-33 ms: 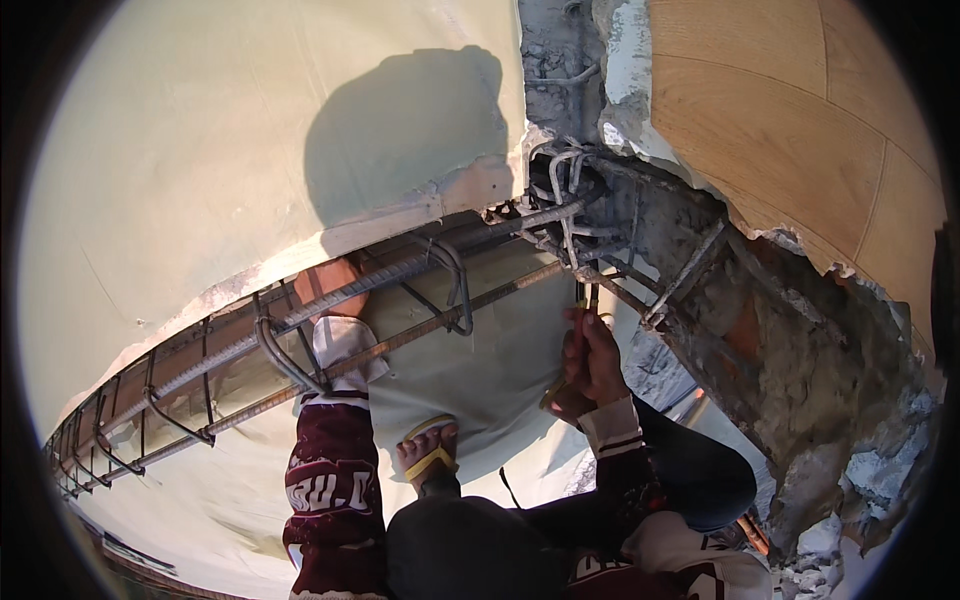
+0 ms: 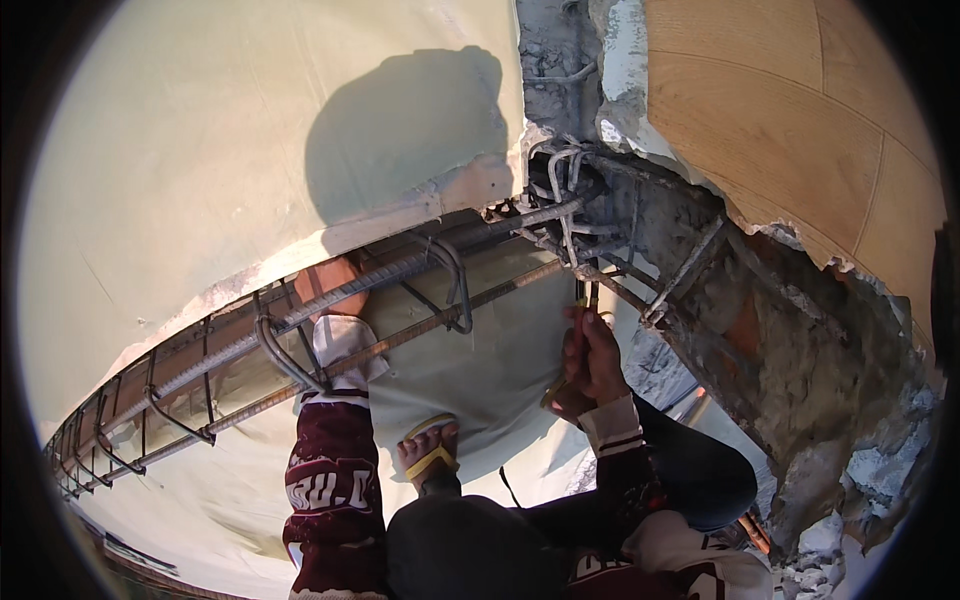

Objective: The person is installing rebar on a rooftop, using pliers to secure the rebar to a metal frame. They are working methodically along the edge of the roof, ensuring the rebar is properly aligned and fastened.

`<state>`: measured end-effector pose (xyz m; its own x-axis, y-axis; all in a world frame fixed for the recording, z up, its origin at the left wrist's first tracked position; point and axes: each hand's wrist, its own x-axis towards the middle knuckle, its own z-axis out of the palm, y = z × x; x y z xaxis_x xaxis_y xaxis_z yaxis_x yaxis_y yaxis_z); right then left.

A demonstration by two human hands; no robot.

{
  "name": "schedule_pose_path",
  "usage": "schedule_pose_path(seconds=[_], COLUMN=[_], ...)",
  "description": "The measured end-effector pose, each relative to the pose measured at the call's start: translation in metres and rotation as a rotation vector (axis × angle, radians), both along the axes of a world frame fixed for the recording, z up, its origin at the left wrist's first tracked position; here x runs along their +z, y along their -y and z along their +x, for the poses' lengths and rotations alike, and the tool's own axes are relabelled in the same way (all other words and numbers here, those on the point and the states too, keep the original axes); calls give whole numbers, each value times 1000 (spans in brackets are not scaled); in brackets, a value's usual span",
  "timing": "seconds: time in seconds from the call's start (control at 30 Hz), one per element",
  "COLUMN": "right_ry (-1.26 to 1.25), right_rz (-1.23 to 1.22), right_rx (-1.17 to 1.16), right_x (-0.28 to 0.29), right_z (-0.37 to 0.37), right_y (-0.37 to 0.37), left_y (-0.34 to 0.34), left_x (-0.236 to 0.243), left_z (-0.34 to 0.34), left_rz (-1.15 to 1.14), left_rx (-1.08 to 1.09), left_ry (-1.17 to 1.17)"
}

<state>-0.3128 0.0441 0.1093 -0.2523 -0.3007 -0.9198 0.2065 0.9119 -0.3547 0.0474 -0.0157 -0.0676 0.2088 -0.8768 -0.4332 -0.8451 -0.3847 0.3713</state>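
My left hand (image 2: 333, 285) reaches under the rebar cage, at the underside of the pale panel (image 2: 200, 150). A ribbed steel bar (image 2: 400, 268) crosses in front of it, and its fingers are hidden. On the right, my right hand (image 2: 594, 360) is closed around a slim hand tool (image 2: 585, 300) with two thin prongs and a touch of yellow. The tool points up at the rusty lower bar (image 2: 500, 290), just below the joint where several bent bars (image 2: 570, 200) meet. Whether its tip touches the steel cannot be made out.
Broken concrete (image 2: 800, 370) with exposed bars runs down the right side. Above it lies wood-look tile flooring (image 2: 770, 110) with a jagged edge. Steel stirrups (image 2: 150, 390) hang along the cage at left. My sandalled foot (image 2: 430, 450) stands on pale sheeting (image 2: 480, 380).
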Motion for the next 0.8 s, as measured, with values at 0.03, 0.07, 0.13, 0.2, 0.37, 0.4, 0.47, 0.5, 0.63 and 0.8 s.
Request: schedule_pose_path(seconds=[0.03, 0.07, 0.13, 0.2, 0.37, 0.4, 0.47, 0.5, 0.63, 0.8], right_ry=[-16, -4, -3, -28, -88, -80, -74, -74, -87, -77], right_rz=[6, -4, 0, -2, -1, 0, 3, 9, 12, 2], right_rx=[2, -25, -79, -70, -45, -50, -54, -55, 9, -39], right_x=[0, 0, 0, 1, -1, -1, -2, -2, -1, -2], right_z=[3, 6, 11, 17, 25, 26, 25, 25, 27, 31], right_y=[0, 0, 2, 4, 10, 11, 12, 12, 12, 13], left_y=[-1, -1, -1, 1, 1, 0, -1, -1, 3, 7], left_x=[0, 0, 0, -1, -13, -15, -18, -18, -14, -5], left_z=[0, 0, 0, 0, 1, 2, 3, 3, 3, 2], left_rz=[-9, -28, 25, 59, 21, 5, -33, -48, -15, 25], left_rx=[6, 17, 45, 56, 49, 41, 17, 43, -2, 40], left_ry=[-15, -27, -54, -63, -39, -37, -27, -29, 0, -35])
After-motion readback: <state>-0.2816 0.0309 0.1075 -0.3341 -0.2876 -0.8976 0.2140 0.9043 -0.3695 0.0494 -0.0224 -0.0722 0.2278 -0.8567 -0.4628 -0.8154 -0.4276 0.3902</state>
